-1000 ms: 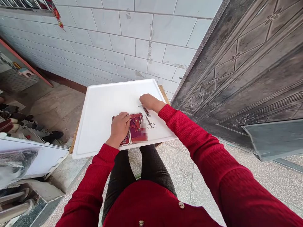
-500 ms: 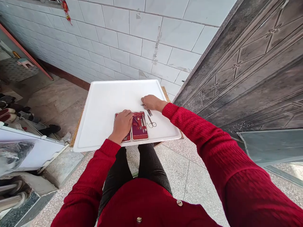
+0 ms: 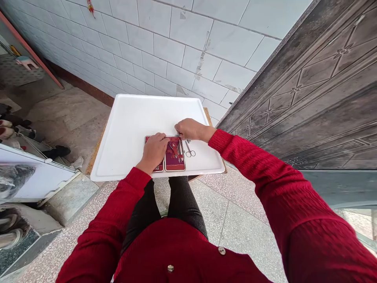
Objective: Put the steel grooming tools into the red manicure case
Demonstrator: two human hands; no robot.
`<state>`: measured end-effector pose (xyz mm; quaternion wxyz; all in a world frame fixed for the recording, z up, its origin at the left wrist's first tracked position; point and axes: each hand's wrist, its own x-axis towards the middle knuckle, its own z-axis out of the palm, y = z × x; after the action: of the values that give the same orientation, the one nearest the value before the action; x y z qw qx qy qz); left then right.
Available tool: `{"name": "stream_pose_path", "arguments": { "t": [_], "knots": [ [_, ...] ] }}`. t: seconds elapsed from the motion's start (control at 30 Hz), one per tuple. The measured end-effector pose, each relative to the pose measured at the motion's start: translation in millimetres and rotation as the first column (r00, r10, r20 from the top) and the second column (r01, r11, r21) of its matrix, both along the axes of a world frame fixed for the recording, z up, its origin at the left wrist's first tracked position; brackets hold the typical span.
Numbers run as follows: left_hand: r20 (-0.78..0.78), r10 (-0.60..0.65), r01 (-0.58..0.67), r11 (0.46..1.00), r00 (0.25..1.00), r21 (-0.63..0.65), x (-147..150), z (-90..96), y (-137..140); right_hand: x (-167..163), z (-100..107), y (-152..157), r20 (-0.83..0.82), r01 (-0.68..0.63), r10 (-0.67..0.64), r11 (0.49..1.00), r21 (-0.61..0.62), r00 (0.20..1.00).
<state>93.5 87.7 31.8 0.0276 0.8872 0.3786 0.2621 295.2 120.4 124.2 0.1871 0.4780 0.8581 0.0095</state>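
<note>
Red hinged case (image 3: pixel 174 159) lies open under left hand (image 3: pixel 155 151) on smooth white tray (image 3: pixel 129 129).

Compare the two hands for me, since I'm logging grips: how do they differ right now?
The left hand lies palm down on the open red case, covering its left half; the right hand is at the case's far edge, fingers pinched on a small metal tool. The scissors lie beside it. Both hands are over the white tray.

An open case (image 3: pixel 173 159) lies on the table (image 3: pixel 129 122) near its front edge. The left hand (image 3: pixel 153 151) rests on the case's left half. Small scissors (image 3: pixel 190 150) lie just right of the case, and the right hand (image 3: pixel 190 129) sits behind them.
</note>
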Motion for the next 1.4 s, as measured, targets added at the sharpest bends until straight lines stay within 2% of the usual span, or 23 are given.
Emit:
{"name": "stream_pose_path", "arguments": {
  "t": [0.2,0.33,0.53,0.67,0.93,1.03,1.1,1.2,1.4],
  "knots": [
    [0.002,0.005,-0.005,1.0,1.0,-0.011,0.8,0.0,-0.9,-16.3,0.2,-1.9,0.08,-0.072,0.075,0.997,-0.038,0.994],
    [0.014,0.003,-0.003,1.0,1.0,-0.021,1.8,0.0,-1.5,-21.0,-2.5,0.4,0.069,-0.069,0.071,0.997,-0.036,0.995],
    [0.014,0.012,-0.011,1.0,1.0,-0.024,2.2,-2.1,-1.4,-14.2,-9.2,1.1,-0.104,-0.016,0.012,0.999,-0.036,0.994],
    [0.016,0.016,-0.015,1.0,1.0,-0.026,1.6,-2.7,-1.6,-5.5,-16.1,3.3,-0.295,0.01,-0.03,0.997,-0.071,0.955],
    [0.042,0.012,-0.011,0.999,0.999,-0.035,1.2,-3.4,-1.5,3.0,-25.2,0.5,-0.578,0.136,-0.209,0.976,-0.167,0.789],
    [0.049,0.014,-0.012,0.999,0.999,-0.036,1.0,-3.8,-1.4,9.9,-32.5,-2.2,-0.677,0.195,-0.294,0.956,-0.22,0.675],
    [0.049,0.018,-0.016,0.999,0.999,-0.034,0.8,-4.3,-1.2,17.2,-38.7,-2.2,-0.726,0.224,-0.376,0.927,-0.302,0.575],
    [0.044,0.018,-0.017,0.999,0.999,-0.034,0.5,-5.1,-0.3,28.4,-47.8,0.6,-0.754,0.233,-0.482,0.876,-0.422,0.446],
    [0.03,0.019,-0.018,0.999,0.999,-0.034,0.1,-4.7,0.6,35.9,-57.6,5.8,-0.793,0.184,-0.506,0.862,-0.472,0.339]
  ]
}}
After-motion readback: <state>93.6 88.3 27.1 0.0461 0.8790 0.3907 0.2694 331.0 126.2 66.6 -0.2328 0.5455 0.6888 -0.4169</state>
